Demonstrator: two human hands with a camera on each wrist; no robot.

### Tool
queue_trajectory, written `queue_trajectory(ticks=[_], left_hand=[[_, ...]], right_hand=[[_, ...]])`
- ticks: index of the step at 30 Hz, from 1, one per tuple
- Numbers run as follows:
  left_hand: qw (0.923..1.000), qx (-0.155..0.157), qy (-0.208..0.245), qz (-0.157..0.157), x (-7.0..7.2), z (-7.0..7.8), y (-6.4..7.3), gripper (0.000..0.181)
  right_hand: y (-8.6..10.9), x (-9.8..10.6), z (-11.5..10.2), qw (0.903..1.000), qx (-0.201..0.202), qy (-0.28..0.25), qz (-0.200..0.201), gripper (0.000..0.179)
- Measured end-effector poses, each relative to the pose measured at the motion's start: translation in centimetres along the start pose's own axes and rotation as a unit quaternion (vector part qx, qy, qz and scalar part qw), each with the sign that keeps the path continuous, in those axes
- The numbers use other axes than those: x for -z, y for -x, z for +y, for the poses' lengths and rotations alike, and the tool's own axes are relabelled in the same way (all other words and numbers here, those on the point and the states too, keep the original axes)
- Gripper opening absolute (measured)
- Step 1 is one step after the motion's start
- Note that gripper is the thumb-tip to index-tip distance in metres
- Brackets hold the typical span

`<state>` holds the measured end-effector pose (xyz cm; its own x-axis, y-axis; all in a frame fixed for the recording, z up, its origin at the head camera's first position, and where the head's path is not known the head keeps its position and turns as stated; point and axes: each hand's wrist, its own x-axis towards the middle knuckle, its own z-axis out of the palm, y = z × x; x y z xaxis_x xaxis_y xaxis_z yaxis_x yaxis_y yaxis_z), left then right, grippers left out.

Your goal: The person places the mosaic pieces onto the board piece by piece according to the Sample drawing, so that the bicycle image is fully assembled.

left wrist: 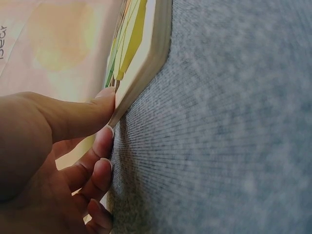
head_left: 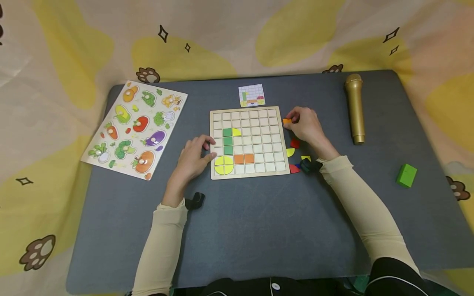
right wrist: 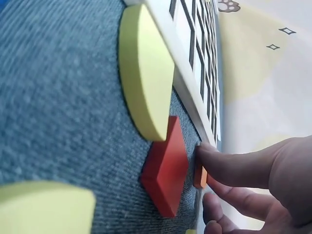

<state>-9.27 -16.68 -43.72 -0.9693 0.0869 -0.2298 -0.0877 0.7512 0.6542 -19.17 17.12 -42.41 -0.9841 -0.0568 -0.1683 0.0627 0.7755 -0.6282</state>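
A wooden grid board (head_left: 249, 176) lies mid-table, with green, yellow and orange pieces in some of its squares. My left hand (head_left: 192, 157) touches the board's left edge with thumb and fingertips, which stand apart. Close up in the left wrist view, the thumb (left wrist: 83, 117) lies against the board's side (left wrist: 146, 68). Just off the board's right edge, my right hand (head_left: 306, 125) pinches an orange piece (head_left: 286, 121) between thumb and fingers. Beside that hand lie a red piece (right wrist: 168, 170) and a yellow rounded piece (right wrist: 146, 73).
A small pattern card (head_left: 252, 95) is behind the board. At the left lies a vegetable picture board (head_left: 127, 152). A gold microphone (head_left: 355, 109) and a green block (head_left: 406, 175) are on the right. More loose pieces, including a red one (head_left: 294, 169), lie near the right wrist.
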Motion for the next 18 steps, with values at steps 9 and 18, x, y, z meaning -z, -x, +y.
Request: queue_trajectory(ticks=[9,18], left_hand=[[1.0000,0.000,-0.001,-0.001,0.0,0.0,-0.1,0.033],[1.0000,0.006,0.000,-0.002,-0.1,0.1,0.0,0.033]], right_hand=[[0.4,0.3,0.2,1.0000,-0.001,-0.009,-0.001,0.022],[1.6,0.4,-0.3,0.9990,0.016,-0.032,0.028,0.011]])
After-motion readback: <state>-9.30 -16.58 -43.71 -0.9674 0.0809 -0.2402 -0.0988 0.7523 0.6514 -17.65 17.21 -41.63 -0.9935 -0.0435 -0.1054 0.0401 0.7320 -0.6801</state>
